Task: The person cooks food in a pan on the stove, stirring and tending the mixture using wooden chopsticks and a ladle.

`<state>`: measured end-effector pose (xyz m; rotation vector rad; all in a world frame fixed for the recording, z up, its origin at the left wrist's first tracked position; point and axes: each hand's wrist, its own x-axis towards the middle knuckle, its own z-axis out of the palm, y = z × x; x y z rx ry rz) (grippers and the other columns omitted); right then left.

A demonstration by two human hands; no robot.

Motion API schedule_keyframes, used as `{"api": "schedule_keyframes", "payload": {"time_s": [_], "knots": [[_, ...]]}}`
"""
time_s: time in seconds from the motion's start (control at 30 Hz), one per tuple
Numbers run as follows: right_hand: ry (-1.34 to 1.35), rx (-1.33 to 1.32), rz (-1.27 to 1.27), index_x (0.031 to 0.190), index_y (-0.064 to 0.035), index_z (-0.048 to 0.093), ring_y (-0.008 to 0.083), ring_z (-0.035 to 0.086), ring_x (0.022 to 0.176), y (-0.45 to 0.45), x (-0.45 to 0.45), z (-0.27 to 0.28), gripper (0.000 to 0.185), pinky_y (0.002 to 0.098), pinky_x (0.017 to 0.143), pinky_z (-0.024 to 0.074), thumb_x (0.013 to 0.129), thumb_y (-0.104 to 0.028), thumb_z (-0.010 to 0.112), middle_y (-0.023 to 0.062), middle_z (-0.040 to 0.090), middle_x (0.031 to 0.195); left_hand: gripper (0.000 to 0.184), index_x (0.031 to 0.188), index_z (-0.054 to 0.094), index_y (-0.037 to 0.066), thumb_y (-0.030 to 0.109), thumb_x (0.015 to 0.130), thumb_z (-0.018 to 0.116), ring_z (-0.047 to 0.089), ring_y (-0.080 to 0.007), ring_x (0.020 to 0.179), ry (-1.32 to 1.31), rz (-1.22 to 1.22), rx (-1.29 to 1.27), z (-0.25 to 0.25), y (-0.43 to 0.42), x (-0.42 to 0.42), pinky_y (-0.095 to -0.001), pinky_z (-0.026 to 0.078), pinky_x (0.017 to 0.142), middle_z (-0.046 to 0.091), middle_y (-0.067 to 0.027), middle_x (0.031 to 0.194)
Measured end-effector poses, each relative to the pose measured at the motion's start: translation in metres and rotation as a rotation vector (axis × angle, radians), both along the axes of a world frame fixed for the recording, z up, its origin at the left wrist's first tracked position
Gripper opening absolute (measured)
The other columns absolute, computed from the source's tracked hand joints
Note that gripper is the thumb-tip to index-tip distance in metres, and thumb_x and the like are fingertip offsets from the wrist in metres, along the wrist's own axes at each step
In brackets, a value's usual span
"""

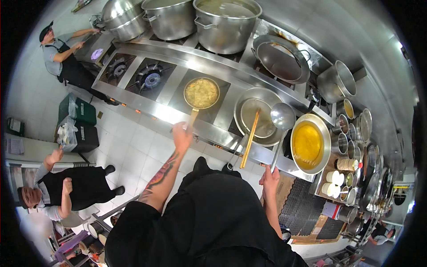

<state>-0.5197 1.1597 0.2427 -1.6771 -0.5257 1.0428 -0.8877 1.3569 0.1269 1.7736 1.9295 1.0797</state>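
Observation:
My left hand [183,136] is closed round the handle of a frying pan [195,108] at the stove's front edge. Yellowish chunky food [202,92] fills the pan, which sits over a burner. On the right, my right hand [269,179] grips the long handle of a metal ladle [282,116]. The ladle's bowl is over the right rim of a wide metal pan [242,109], where a pair of wooden chopsticks [251,139] also lies. Beside the ladle is a metal bowl [328,149] of yellow-orange liquid.
Large pots [227,26] line the back, near a big wok [281,60]. Burners [152,80] are left of the pan. Small containers [334,178] crowd the right. One person [66,60] stands at the stove's far left, another [71,188] lower left, near bins [83,135].

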Motion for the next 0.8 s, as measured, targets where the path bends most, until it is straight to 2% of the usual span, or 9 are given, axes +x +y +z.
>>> {"api": "schedule_keyframes", "payload": {"time_s": [0.13,0.2,0.27,0.33,0.4,0.53,0.6,0.7,0.8], "knots": [[-0.033,-0.002,-0.033,0.104,-0.0064,0.053,0.0079,0.040,0.042,0.014,0.007,-0.012,0.018,0.0267,0.038,0.0381,0.106,-0.024,0.058,-0.0035,0.042,0.059,0.052,0.131,0.056,0.000,0.013,0.084,0.074,0.053,-0.0441,0.121,0.133,-0.056,0.110,0.038,0.007,0.015,-0.0521,0.043,0.103,0.058,-0.0235,0.126],[-0.067,-0.055,-0.092,0.104,-0.0063,0.053,0.0083,0.041,0.042,0.032,0.001,-0.015,0.017,0.0271,0.038,0.0385,0.106,-0.022,0.058,-0.0028,0.043,0.060,0.072,0.144,0.050,0.008,0.013,0.080,0.081,0.050,-0.0427,0.126,0.197,-0.553,0.013,0.084,-0.008,0.051,-0.0502,0.043,0.107,0.051,-0.0215,0.135],[-0.009,-0.032,-0.124,0.102,-0.0068,0.052,0.0094,0.042,0.043,0.049,-0.003,-0.023,0.017,0.0283,0.038,0.0391,0.105,-0.022,0.058,-0.0021,0.044,0.061,0.086,0.151,0.047,0.019,0.013,0.074,0.086,0.045,-0.0424,0.135,0.188,-0.851,0.080,0.101,-0.022,0.092,-0.0498,0.040,0.112,0.049,-0.0198,0.142],[0.059,-0.008,-0.154,0.099,-0.0074,0.052,0.0105,0.042,0.043,0.062,-0.006,-0.024,0.017,0.0295,0.039,0.0397,0.105,-0.022,0.058,-0.0013,0.045,0.062,0.083,0.147,0.054,0.024,0.012,0.071,0.087,0.040,-0.0423,0.141,0.110,-1.063,0.081,0.135,-0.026,0.129,-0.0501,0.038,0.116,0.044,-0.0174,0.150],[0.336,-0.023,-0.138,0.094,-0.0094,0.048,0.0126,0.044,0.044,0.071,-0.004,-0.019,0.019,0.0323,0.042,0.0400,0.105,-0.021,0.058,-0.0005,0.046,0.063,0.075,0.140,0.059,0.024,0.012,0.071,0.087,0.041,-0.0414,0.142,0.106,-1.150,0.112,0.136,-0.021,0.151,-0.0497,0.038,0.116,0.045,-0.0161,0.150],[0.517,-0.004,-0.125,0.094,-0.0111,0.047,0.0127,0.044,0.046,0.076,0.004,-0.022,0.020,0.0323,0.043,0.0386,0.105,-0.022,0.059,-0.0011,0.045,0.063,0.058,0.126,0.071,0.022,0.010,0.072,0.086,0.041,-0.0397,0.143,0.122,-1.321,0.124,0.127,-0.010,0.165,-0.0489,0.038,0.117,0.048,-0.0142,0.150],[0.490,0.023,-0.107,0.095,-0.0104,0.047,0.0124,0.043,0.045,0.065,0.003,-0.021,0.021,0.0320,0.042,0.0384,0.106,-0.024,0.059,-0.0007,0.045,0.063,0.054,0.122,0.072,0.020,0.009,0.072,0.086,0.042,-0.0386,0.142,0.123,-1.309,0.104,0.125,-0.010,0.160,-0.0479,0.038,0.117,0.050,-0.0137,0.148],[0.196,0.018,-0.065,0.093,-0.0057,0.047,0.0139,0.041,0.040,0.054,0.000,-0.016,0.026,0.0328,0.036,0.0380,0.107,-0.026,0.056,0.0015,0.047,0.063,0.052,0.122,0.072,0.018,0.005,0.073,0.082,0.042,-0.0389,0.142,0.126,-1.268,0.051,0.124,-0.014,0.158,-0.0482,0.039,0.116,0.049,-0.0124,0.149],[0.375,0.036,-0.018,0.099,-0.0069,0.048,0.0136,0.045,0.043,0.056,0.017,-0.026,0.027,0.0322,0.039,0.0405,0.105,-0.030,0.060,0.0012,0.047,0.065,0.058,0.127,0.071,0.019,0.000,0.073,0.079,0.044,-0.0386,0.140,0.124,-1.293,0.048,0.125,-0.007,0.164,-0.0486,0.039,0.116,0.052,-0.0144,0.148]]}}
